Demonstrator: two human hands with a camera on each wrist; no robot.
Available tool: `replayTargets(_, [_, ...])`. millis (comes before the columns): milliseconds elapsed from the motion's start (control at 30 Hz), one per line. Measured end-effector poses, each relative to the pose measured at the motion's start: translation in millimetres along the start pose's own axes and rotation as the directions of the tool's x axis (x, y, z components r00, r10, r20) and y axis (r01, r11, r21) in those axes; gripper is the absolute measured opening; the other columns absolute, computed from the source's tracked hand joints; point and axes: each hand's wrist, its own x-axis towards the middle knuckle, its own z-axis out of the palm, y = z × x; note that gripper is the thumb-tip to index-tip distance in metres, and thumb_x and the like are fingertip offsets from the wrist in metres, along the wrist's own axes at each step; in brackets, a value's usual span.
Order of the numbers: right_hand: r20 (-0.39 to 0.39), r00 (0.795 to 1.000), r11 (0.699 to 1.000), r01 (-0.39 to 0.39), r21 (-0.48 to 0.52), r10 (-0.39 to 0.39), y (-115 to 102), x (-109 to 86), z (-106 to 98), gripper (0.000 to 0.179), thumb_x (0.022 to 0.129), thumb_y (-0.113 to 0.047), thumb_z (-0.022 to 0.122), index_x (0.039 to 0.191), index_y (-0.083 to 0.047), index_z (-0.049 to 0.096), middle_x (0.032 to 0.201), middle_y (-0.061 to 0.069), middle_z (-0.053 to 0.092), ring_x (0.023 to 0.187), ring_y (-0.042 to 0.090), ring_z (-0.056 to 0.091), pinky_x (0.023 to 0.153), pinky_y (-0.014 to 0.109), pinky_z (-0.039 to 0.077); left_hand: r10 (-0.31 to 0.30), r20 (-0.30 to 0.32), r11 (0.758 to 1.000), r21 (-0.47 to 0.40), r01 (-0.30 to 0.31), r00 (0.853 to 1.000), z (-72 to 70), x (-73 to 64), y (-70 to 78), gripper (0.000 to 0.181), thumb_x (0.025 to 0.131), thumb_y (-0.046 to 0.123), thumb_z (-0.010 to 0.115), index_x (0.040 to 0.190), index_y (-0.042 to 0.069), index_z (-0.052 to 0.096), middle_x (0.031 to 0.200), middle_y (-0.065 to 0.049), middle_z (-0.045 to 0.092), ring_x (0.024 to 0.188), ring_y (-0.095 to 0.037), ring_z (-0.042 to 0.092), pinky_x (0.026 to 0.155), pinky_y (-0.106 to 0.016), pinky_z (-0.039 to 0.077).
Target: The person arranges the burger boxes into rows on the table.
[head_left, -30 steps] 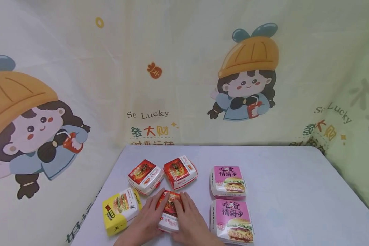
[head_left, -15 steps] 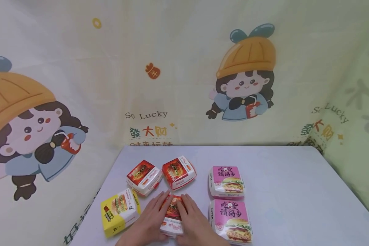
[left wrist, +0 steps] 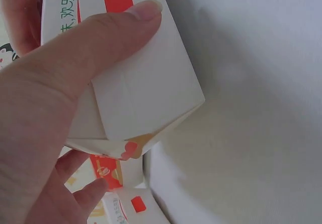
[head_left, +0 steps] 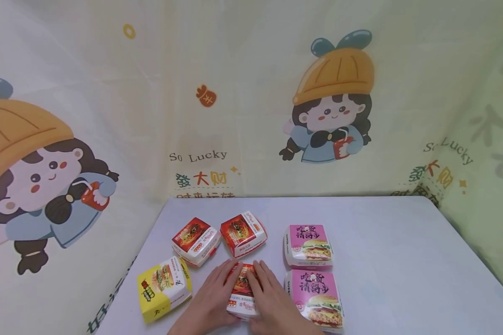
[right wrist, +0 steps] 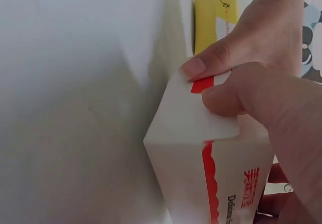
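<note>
Both hands hold a red-and-white burger box (head_left: 244, 289) at the table's near edge, in the head view. My left hand (head_left: 214, 294) grips its left side, my right hand (head_left: 274, 297) its right, with fingers reaching over the printed lid. In the left wrist view, the left thumb (left wrist: 95, 45) presses the white near face (left wrist: 151, 83) of the box. Both thumbs meet close together on that face by a red tab (right wrist: 202, 85) in the right wrist view. Just to the right, two pink burger boxes (head_left: 314, 295) stand in a column; a narrow gap separates them from my right hand.
Two more red-and-white burger boxes (head_left: 196, 241) sit behind the hands, angled differently. A yellow burger box (head_left: 164, 289) lies to the left. The white table (head_left: 402, 260) extends to the right, and a printed cloth (head_left: 251, 93) hangs behind and at the sides.
Both hands have slid the held burger box a little to the right, closer to the pink boxes. The other boxes keep their places; the head view has shifted slightly.
</note>
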Motion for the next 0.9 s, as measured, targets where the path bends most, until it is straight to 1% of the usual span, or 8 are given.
replayTargets(67, [0.003, 1.0, 1.0, -0.006, 0.004, 0.006, 1, -1.0, 0, 0.099, 0.072, -0.041, 0.08, 0.153, -0.007, 0.034, 0.162, 0.018, 0.026, 0.151, 0.035, 0.022, 0.116, 0.049, 0.038, -0.012, 0.014, 1.0, -0.009, 0.013, 1.0, 1.2, 1.3, 1.5, 0.117, 0.065, 0.058, 0.086, 0.155, 0.01, 0.029, 0.158, -0.011, 0.032, 0.142, -0.028, 0.037, 0.113, -0.047, 0.042])
replayTargets(133, [-0.001, 1.0, 1.0, -0.014, 0.008, 0.014, 1, -1.9, -1, 0.1, 0.072, -0.041, 0.081, 0.153, -0.007, 0.033, 0.163, 0.018, 0.025, 0.151, 0.036, 0.021, 0.116, 0.05, 0.038, -0.013, 0.012, 1.0, -0.006, 0.013, 1.0, 1.7, 2.1, 2.9, 0.117, 0.065, 0.059, 0.085, 0.155, 0.01, 0.028, 0.158, -0.011, 0.033, 0.142, -0.027, 0.037, 0.112, -0.046, 0.043])
replayTargets(200, [-0.005, 1.0, 1.0, -0.02, 0.001, 0.02, 1, -2.7, -2, 0.1, 0.074, -0.043, 0.081, 0.154, -0.006, 0.032, 0.163, 0.017, 0.024, 0.151, 0.036, 0.021, 0.116, 0.05, 0.038, -0.007, -0.002, 1.0, 0.001, 0.007, 1.0, 1.2, 3.5, 4.5, 0.117, 0.065, 0.06, 0.085, 0.155, 0.009, 0.029, 0.158, -0.011, 0.033, 0.142, -0.027, 0.037, 0.113, -0.046, 0.043])
replayTargets(267, [-0.016, 1.0, 1.0, -0.025, -0.016, 0.025, 1, -3.4, -2, 0.101, 0.074, -0.043, 0.081, 0.154, -0.006, 0.032, 0.163, 0.017, 0.023, 0.151, 0.036, 0.021, 0.116, 0.049, 0.038, 0.005, -0.03, 1.0, 0.006, -0.005, 1.0, 1.8, 5.0, 6.0, 0.118, 0.063, 0.059, 0.086, 0.154, 0.008, 0.031, 0.157, -0.012, 0.035, 0.141, -0.027, 0.038, 0.112, -0.045, 0.044])
replayTargets(400, [-0.032, 0.999, 0.998, -0.021, -0.061, 0.019, 3, -4.6, -3, 0.1, 0.074, -0.044, 0.082, 0.152, -0.004, 0.034, 0.162, 0.018, 0.026, 0.151, 0.037, 0.022, 0.116, 0.049, 0.038, 0.02, -0.062, 1.0, 0.01, -0.02, 0.998, 3.8, 7.2, 9.1, 0.12, 0.06, 0.06, 0.087, 0.153, 0.007, 0.033, 0.156, -0.013, 0.036, 0.141, -0.028, 0.039, 0.112, -0.045, 0.044])
replayTargets(567, [-0.041, 0.999, 0.997, -0.014, -0.073, 0.011, 7, -6.2, -4, 0.1, 0.073, -0.044, 0.082, 0.152, -0.004, 0.035, 0.161, 0.017, 0.028, 0.15, 0.036, 0.024, 0.116, 0.049, 0.038, 0.034, -0.095, 0.999, 0.006, -0.033, 0.995, 3.7, 7.7, 11.8, 0.118, 0.061, 0.059, 0.088, 0.152, 0.008, 0.034, 0.157, -0.011, 0.035, 0.14, -0.027, 0.039, 0.109, -0.045, 0.046])
replayTargets(767, [-0.058, 0.998, 0.999, -0.017, -0.044, 0.014, 9, -7.4, -10, 0.099, 0.074, -0.041, 0.081, 0.153, -0.005, 0.033, 0.162, 0.015, 0.027, 0.151, 0.036, 0.023, 0.116, 0.05, 0.037, 0.014, -0.084, 1.0, -0.017, -0.015, 0.996, -2.5, 11.0, 14.7, 0.115, 0.064, 0.058, 0.086, 0.154, 0.01, 0.032, 0.157, -0.01, 0.034, 0.14, -0.027, 0.038, 0.109, -0.045, 0.046])
replayTargets(900, [-0.044, 0.999, 0.999, -0.033, -0.038, 0.031, 11, -8.4, -18, 0.097, 0.076, -0.041, 0.08, 0.154, -0.007, 0.033, 0.164, 0.011, 0.025, 0.152, 0.033, 0.019, 0.118, 0.049, 0.035, 0.009, -0.083, 1.0, -0.023, -0.011, 0.996, -6.2, 14.8, 17.6, 0.115, 0.065, 0.059, 0.085, 0.155, 0.011, 0.03, 0.158, -0.01, 0.032, 0.141, -0.026, 0.036, 0.11, -0.045, 0.046])
